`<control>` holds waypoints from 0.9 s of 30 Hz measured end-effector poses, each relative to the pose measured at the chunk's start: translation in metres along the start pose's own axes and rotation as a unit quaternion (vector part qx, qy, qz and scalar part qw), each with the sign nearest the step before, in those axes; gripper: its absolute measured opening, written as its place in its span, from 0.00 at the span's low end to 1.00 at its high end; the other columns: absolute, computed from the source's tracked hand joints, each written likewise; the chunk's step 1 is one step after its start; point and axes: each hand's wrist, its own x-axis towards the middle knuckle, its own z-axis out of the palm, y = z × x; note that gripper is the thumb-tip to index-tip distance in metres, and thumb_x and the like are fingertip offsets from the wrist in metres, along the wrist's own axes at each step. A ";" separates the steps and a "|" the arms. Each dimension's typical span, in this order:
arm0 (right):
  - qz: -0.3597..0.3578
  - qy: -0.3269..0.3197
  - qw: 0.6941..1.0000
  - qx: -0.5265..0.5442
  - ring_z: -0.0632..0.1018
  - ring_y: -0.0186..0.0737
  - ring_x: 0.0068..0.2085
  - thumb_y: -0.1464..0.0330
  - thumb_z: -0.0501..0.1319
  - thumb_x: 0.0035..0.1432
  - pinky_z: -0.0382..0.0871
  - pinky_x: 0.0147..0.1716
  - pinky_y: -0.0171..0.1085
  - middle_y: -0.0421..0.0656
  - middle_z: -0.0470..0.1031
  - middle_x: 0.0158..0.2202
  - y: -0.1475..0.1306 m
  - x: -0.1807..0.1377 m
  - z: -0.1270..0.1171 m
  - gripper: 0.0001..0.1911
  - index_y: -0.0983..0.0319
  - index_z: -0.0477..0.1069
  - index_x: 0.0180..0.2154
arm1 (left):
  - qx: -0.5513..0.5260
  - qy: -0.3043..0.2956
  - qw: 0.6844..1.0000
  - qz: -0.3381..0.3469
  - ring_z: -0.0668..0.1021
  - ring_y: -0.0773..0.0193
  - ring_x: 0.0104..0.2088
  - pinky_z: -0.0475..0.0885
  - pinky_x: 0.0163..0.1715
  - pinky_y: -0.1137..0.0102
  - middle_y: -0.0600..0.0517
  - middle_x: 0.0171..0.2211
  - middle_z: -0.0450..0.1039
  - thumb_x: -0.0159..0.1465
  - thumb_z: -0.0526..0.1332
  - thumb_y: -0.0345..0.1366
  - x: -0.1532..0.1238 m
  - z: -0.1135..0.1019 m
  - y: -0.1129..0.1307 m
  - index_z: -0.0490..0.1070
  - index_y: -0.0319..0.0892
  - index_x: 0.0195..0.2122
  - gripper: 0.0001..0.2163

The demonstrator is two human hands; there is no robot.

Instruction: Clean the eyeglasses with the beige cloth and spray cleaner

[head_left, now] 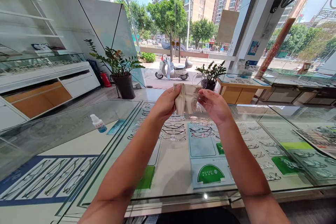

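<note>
Both my hands are raised above a glass display counter. My left hand is closed on a beige cleaning cloth, pinching its upper edge. My right hand grips a pair of clear, thin-framed glasses, whose lenses rest partly against the cloth. The two hands are close together, almost touching through the cloth. Under the counter glass lie rows of spectacle frames on trays.
A small spray bottle with a blue base stands on the counter glass to the left. Green brand signs lie inside the case. Potted plants stand on the floor ahead; more display counters line the right side by the windows.
</note>
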 end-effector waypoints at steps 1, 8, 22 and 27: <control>-0.006 0.008 1.000 0.005 0.81 0.38 0.42 0.54 0.83 0.46 0.78 0.48 0.41 0.40 0.86 0.40 0.001 0.000 0.000 0.17 0.54 0.86 0.34 | 0.001 -0.006 1.000 -0.007 0.86 0.54 0.44 0.82 0.46 0.63 0.45 0.38 0.85 0.61 0.76 0.53 0.000 0.001 -0.001 0.81 0.37 0.44 0.22; 0.004 -0.007 0.999 -0.035 0.81 0.39 0.40 0.54 0.82 0.48 0.77 0.44 0.41 0.42 0.86 0.38 -0.006 0.000 -0.006 0.15 0.55 0.86 0.34 | -0.003 0.001 0.997 -0.080 0.83 0.60 0.35 0.78 0.35 0.70 0.45 0.35 0.84 0.59 0.73 0.42 0.002 -0.005 0.006 0.83 0.37 0.36 0.12; 0.054 -0.019 0.997 -0.054 0.80 0.39 0.42 0.53 0.82 0.45 0.75 0.45 0.39 0.42 0.86 0.39 -0.012 -0.004 -0.004 0.17 0.56 0.87 0.32 | 0.148 -0.087 0.978 -0.121 0.66 0.73 0.22 0.55 0.22 0.75 0.58 0.24 0.68 0.53 0.80 0.45 -0.011 0.002 0.013 0.72 0.41 0.32 0.19; 0.022 0.034 0.999 -0.030 0.81 0.41 0.46 0.56 0.80 0.48 0.74 0.50 0.40 0.42 0.87 0.45 -0.012 -0.001 -0.009 0.14 0.55 0.87 0.34 | 0.152 0.012 0.986 -0.062 0.68 0.72 0.21 0.56 0.21 0.74 0.58 0.24 0.71 0.52 0.76 0.40 -0.010 0.008 0.006 0.68 0.44 0.33 0.17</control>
